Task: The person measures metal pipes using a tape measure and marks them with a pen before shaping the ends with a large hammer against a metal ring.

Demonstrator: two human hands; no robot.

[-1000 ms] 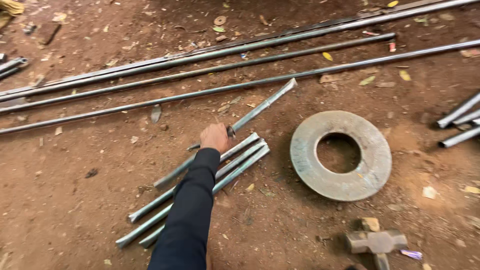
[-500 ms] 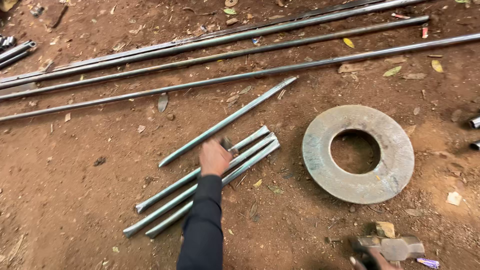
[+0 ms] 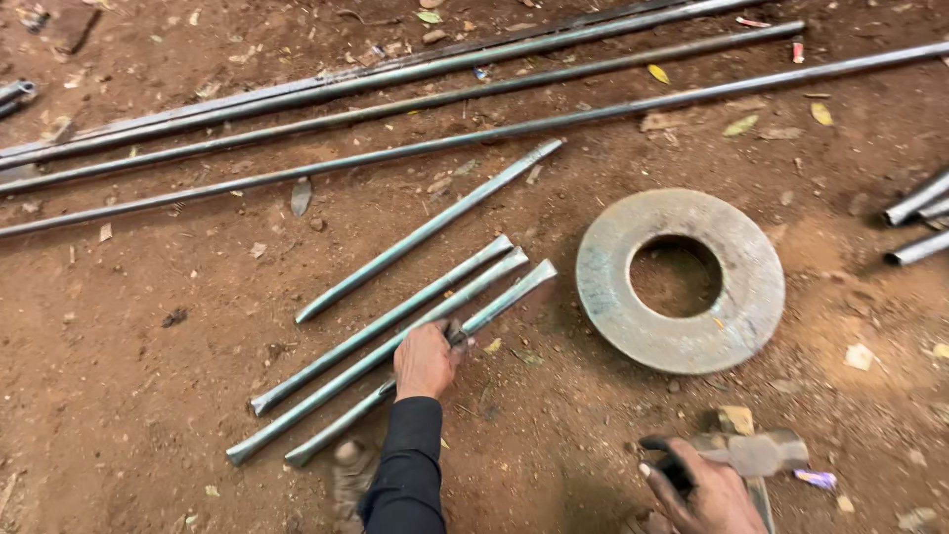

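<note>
Three short grey metal pipes lie side by side on the red dirt, and a fourth pipe lies apart just beyond them. My left hand, in a black sleeve, is closed around the nearest pipe at about its middle. The other two pipes touch it on the far side. My right hand at the bottom right grips a hammer whose steel head points right, low over the ground.
A thick flat steel ring lies right of the pipes. Several long thin rods run across the ground at the top. More pipe ends stick in from the right edge. Leaves and small stones are scattered about.
The pipe my left hand held a second ago now lies apart on the ground. The hand has come back and closed on the nearest of the three pipes. My right hand with the hammer has come into view.
</note>
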